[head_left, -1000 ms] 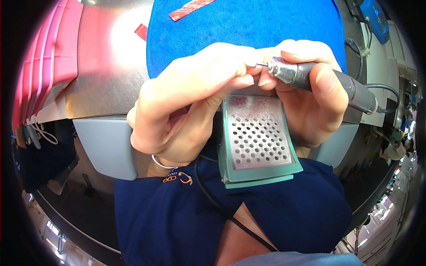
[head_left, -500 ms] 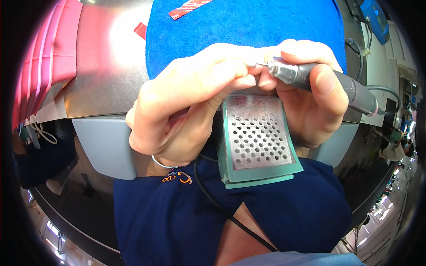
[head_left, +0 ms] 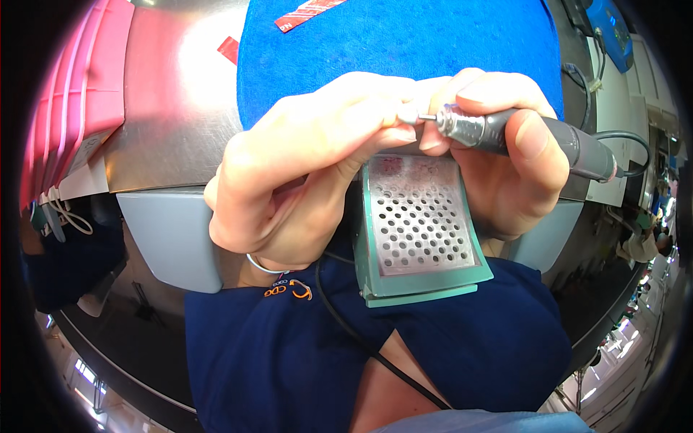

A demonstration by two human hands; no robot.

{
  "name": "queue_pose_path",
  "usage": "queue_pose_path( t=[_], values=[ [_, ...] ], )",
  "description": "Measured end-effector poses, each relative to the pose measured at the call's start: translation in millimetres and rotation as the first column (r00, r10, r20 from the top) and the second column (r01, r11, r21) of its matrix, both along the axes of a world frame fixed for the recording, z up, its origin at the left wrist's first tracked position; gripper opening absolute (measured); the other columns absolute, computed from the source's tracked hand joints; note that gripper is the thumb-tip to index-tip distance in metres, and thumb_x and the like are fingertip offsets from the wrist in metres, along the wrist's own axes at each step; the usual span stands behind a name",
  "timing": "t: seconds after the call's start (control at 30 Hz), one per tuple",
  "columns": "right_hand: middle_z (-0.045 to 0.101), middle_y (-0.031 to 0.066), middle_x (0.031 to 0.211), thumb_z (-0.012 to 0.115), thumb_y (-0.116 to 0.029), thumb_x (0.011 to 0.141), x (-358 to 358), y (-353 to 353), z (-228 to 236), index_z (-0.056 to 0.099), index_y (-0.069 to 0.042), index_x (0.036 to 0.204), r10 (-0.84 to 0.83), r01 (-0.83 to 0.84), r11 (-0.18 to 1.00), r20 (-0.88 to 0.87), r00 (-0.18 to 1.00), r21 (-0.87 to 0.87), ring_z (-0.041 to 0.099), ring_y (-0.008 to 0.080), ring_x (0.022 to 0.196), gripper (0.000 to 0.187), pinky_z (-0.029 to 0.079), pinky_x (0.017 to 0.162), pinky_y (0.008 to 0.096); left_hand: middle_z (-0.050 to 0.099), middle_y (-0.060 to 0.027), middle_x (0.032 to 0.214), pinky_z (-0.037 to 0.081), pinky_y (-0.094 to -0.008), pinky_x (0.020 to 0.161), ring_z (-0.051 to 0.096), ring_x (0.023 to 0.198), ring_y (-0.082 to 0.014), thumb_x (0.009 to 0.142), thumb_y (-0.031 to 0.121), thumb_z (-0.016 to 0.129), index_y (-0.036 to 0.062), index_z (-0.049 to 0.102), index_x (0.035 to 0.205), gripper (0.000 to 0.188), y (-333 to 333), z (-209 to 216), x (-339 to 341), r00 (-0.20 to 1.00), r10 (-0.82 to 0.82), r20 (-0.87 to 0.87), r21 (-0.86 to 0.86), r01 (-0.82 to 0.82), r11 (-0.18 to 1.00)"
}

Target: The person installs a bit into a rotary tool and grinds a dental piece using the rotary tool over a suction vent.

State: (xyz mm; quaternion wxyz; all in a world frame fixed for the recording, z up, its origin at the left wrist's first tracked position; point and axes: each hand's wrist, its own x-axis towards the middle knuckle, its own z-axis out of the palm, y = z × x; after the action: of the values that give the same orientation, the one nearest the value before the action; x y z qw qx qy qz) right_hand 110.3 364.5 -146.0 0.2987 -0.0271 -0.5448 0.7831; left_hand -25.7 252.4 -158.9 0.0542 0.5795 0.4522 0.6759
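Wrapped in the fingers of my right hand (head_left: pixel 516 137) is a dark rotary handpiece (head_left: pixel 530 131), its clear-tipped nose pointing left. A thin metal bit (head_left: pixel 427 117) runs from the nose to a small pale tip (head_left: pixel 408 113) at my left fingertips. My left hand (head_left: pixel 303 162) is closed in a pinch; whatever sits between thumb and finger is too small and hidden to make out. Both hands meet above a green-framed box with a perforated metal plate (head_left: pixel 422 216). Its upper end carries a reddish smudge.
Beyond the hands lies a blue cloth (head_left: pixel 397 43) with a red strip (head_left: pixel 307 13) on it. Pink bins (head_left: pixel 86 94) stand left on the metal bench (head_left: pixel 166 137). Grey pads (head_left: pixel 170 238) flank the box. A cable (head_left: pixel 632 137) leaves the handpiece; a blue device (head_left: pixel 610 32) sits far right.
The handpiece has tilted slightly, its nose a little lower and its rear end a little higher. More of the bit and its pale tip shows now. Left hand nearly still.
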Motion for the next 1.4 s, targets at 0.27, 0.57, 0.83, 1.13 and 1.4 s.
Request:
queue_pose_path(
  t=[0.27,0.57,0.83,1.13,1.4],
  values=[
    [0.058,0.0231,0.086,0.041,-0.025,0.094,-1,-2,1,0.054,0.008,0.108,0.000,0.000,1.000,-0.023,1.000,-0.024,0.057,0.0285,0.085,0.038,0.046,0.081,0.0402,0.063,-0.0280,0.083,0.058,-0.0424,0.073,0.067,0.078,-0.0312,0.077,-0.021,0.063,-0.0041,0.045,0.100,0.034,-1,1,2,1.000,0.010,-0.002,0.002,-0.010,1.000],
    [0.058,0.0219,0.085,0.041,-0.027,0.095,-1,-2,-2,0.054,0.007,0.107,0.041,-0.048,0.995,-0.076,0.996,-0.091,0.057,0.0315,0.088,0.039,0.045,0.084,0.0408,0.064,-0.0314,0.089,0.058,-0.0386,0.074,0.068,0.081,-0.0304,0.077,-0.017,0.065,-0.0044,0.044,0.100,0.033,-2,0,5,0.996,0.083,-0.017,-0.029,-0.084,0.996],
    [0.059,0.0225,0.086,0.043,-0.024,0.095,2,-1,2,0.053,0.009,0.109,-0.014,0.015,1.000,0.010,1.000,-0.009,0.058,0.0307,0.091,0.037,0.046,0.085,0.0401,0.064,-0.0318,0.090,0.058,-0.0390,0.075,0.068,0.083,-0.0331,0.077,-0.017,0.066,-0.0055,0.044,0.098,0.033,-2,-3,4,0.996,0.081,-0.022,-0.024,-0.081,0.996],
    [0.058,0.0227,0.088,0.043,-0.022,0.094,2,0,0,0.054,0.008,0.109,-0.020,0.020,1.000,0.009,1.000,-0.001,0.058,0.0274,0.086,0.036,0.046,0.081,0.0384,0.064,-0.0316,0.088,0.058,-0.0387,0.073,0.068,0.083,-0.0336,0.074,-0.019,0.067,-0.0055,0.043,0.095,0.034,1,-2,12,0.988,0.076,0.135,0.020,-0.080,0.997],
    [0.058,0.0227,0.088,0.043,-0.023,0.094,3,2,-1,0.054,0.008,0.108,0.032,-0.032,0.999,-0.012,0.999,-0.033,0.058,0.0284,0.087,0.035,0.046,0.082,0.0389,0.064,-0.0294,0.086,0.058,-0.0391,0.074,0.068,0.083,-0.0332,0.075,-0.017,0.068,-0.0051,0.044,0.094,0.033,0,3,10,0.994,0.058,0.091,0.007,-0.059,0.998]
  ],
)
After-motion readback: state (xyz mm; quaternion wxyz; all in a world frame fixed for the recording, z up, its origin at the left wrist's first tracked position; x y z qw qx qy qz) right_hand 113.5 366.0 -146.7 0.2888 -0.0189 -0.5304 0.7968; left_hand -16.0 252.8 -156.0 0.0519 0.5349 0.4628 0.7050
